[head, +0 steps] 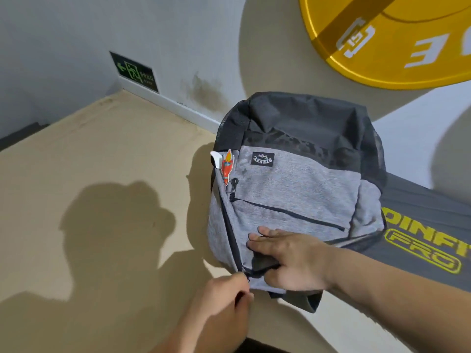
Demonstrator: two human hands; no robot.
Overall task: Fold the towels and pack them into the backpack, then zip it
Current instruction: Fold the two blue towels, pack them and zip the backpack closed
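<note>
1. The left hand [224, 294] pinches the zip [229, 222] at the backpack's near left corner, with its fingers curled tight.
2. The right hand [288, 261] grips the near edge of the backpack [293, 189], with its fingers flat on the grey front and its thumb tucked below.
3. The backpack lies flat on the beige floor [102, 174], its black part at the far end. A red rocket charm [226, 165] sits on its left side, and a black patch [263, 159] reads "STEEZY".
4. Just right of the backpack, a grey mat [420, 212] carries yellow lettering, with "PRO" legible.
5. Farther off, a yellow weight plate [382, 47] stands against the grey wall [63, 34]. A green exit sign [134, 71] is set low on the wall at the left.
</note>
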